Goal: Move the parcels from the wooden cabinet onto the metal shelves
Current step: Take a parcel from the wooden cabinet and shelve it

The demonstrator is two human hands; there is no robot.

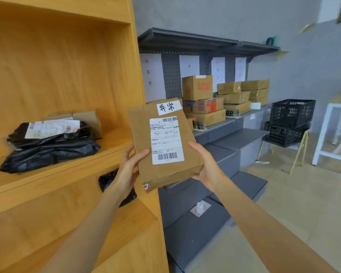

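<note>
Both hands — the left hand (pixel 129 170) and the right hand (pixel 206 164) — hold a flat brown parcel (pixel 163 144), fingers wrapped around its sides, just right of the wooden cabinet (pixel 67 75). Next, I think, carry it right to the metal shelves (pixel 242 134) — black bags (pixel 47 146) wait on the cabinet.

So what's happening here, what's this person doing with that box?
A person holds a flat cardboard parcel in both hands, left hand and right hand at its lower edges, label facing up. It is out of the wooden cabinet, where black plastic mailers remain on a shelf. The metal shelves to the right already carry stacked cardboard boxes; this parcel isn't placed yet.
</note>
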